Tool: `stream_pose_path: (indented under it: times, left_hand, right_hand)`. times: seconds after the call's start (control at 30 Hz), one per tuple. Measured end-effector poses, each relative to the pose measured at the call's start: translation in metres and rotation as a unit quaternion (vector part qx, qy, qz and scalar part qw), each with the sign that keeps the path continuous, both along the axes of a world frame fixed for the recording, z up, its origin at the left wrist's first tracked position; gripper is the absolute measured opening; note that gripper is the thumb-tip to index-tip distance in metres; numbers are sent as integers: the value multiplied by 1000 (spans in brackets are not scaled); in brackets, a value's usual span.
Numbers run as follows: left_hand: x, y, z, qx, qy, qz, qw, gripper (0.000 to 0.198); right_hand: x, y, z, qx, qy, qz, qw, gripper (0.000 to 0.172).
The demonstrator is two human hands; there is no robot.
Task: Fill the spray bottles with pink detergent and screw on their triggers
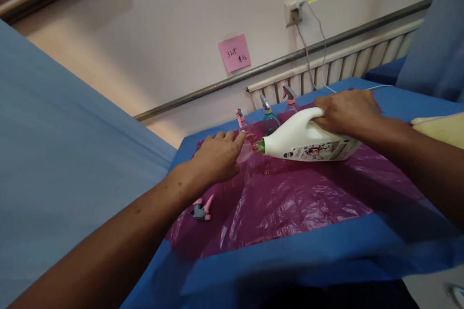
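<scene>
A white jug [302, 141] lies almost on its side above the counter, its green-lipped mouth [260, 146] turned toward a clear bottle [245, 153] just beside it. Whether the two touch, or whether anything is flowing, cannot be told. The person's right hand [348, 112] has its fingers closed around the jug's handle. The left hand [219, 154] is at the clear bottle, thumb toward it; the palm side is hidden, so whether those fingers grip the bottle or only rest against it cannot be told.

The likeliest trouble is a spill: with the jug tipped this far, a small slip of the right wrist could carry its mouth off the bottle's opening. The bottle looks light, so a nudge from the heavier jug could topple it if the left hand is not holding firmly. The wrinkled purple plastic sheet [290, 198] beneath could also slide underfoot.

Behind stand a pink-topped spray bottle [242, 122], a teal one [270, 124] and another pink-topped one [291, 105], near enough for a swinging jug to knock. A loose spray head [200, 210] lies on the sheet nearer the person. Beyond are the blue-covered counter [326, 236], a radiator [366, 60] and a wall bearing a pink note [235, 53].
</scene>
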State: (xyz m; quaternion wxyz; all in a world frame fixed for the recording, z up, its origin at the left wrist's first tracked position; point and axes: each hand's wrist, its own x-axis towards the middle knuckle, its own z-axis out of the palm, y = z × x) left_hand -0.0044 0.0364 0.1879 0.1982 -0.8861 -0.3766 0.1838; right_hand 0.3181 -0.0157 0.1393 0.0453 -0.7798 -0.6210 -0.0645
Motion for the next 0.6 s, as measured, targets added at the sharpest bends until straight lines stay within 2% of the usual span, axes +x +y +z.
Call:
stream_pose_path:
  times: [0.6]
  left_hand:
    - [5,-1,9,2,34,-11,999,83]
  right_hand:
    - [6,5,-6,22,19,8,1000,51]
